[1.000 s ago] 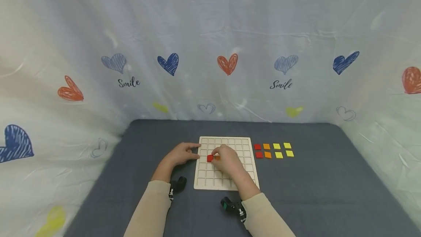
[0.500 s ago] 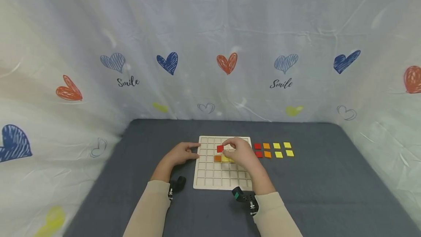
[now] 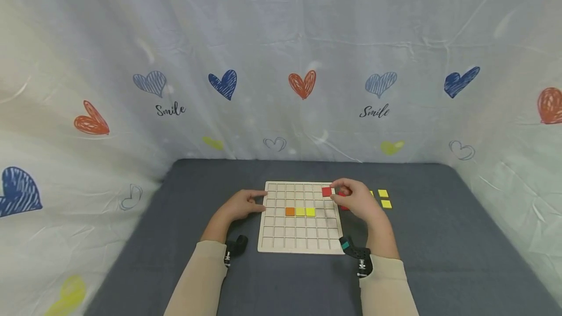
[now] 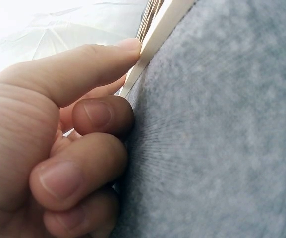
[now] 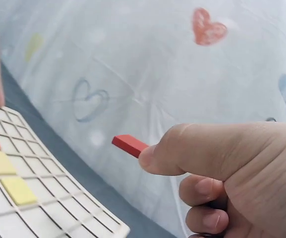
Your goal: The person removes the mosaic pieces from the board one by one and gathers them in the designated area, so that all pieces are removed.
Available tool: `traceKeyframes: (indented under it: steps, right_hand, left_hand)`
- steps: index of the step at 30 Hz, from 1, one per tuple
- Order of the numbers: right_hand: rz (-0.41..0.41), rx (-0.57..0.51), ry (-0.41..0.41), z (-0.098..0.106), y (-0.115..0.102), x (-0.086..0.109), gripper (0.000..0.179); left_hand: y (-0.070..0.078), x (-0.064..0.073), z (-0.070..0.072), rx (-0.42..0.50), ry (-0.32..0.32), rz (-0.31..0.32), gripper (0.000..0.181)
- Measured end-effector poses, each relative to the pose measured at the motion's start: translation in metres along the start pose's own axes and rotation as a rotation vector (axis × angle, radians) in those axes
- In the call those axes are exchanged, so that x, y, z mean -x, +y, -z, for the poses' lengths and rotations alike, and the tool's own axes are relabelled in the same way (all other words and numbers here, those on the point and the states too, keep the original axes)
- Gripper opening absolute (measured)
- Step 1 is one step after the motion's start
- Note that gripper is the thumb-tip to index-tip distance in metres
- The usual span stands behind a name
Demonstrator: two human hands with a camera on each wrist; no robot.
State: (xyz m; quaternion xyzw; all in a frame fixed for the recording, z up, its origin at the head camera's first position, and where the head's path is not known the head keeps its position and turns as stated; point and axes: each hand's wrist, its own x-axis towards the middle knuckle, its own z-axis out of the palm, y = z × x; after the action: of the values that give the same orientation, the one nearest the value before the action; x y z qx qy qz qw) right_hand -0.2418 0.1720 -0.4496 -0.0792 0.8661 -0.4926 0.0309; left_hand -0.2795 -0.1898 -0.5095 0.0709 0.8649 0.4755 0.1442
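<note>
A pale wooden grid board lies on the grey cloth. In one row on it sit an orange tile and two yellow tiles. My left hand rests beside the board, index finger and thumb stretched to its left edge. The left wrist view has the thumb against the board's side and the other fingers bent at the cloth. Over the board's far right corner, my right hand pinches a red square tile by thumb and index finger. In the right wrist view this red tile is held up, tilted.
Right of the board lie two red tiles, mostly covered by my right hand, and yellow tiles. A white curtain printed with hearts hangs behind the table.
My right hand has lifted the red tile from beside the orange one and carried it right, to the board's far right corner. My left hand keeps its place.
</note>
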Motion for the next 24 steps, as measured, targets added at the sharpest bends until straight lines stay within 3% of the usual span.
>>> traceKeyframes:
  steps: [5, 12, 18, 24]
  right_hand:
    - [-0.044, 0.018, 0.013, 0.014, 0.017, 0.004, 0.028]
    - [-0.128, 0.109, -0.036, 0.028, 0.037, 0.011, 0.031]
    - [-0.231, 0.090, -0.089, 0.030, 0.048, 0.015, 0.028]
    - [-0.222, 0.079, -0.133, 0.027, 0.054, 0.017, 0.021]
  left_hand:
    - [0.000, 0.000, 0.000, -0.003, -0.002, 0.007, 0.056]
    - [0.000, 0.001, -0.001, -0.024, 0.011, 0.005, 0.055]
    - [0.001, 0.001, 0.000, -0.015, 0.008, 0.005, 0.056]
    - [0.001, 0.001, 0.000, -0.007, 0.004, 0.006, 0.056]
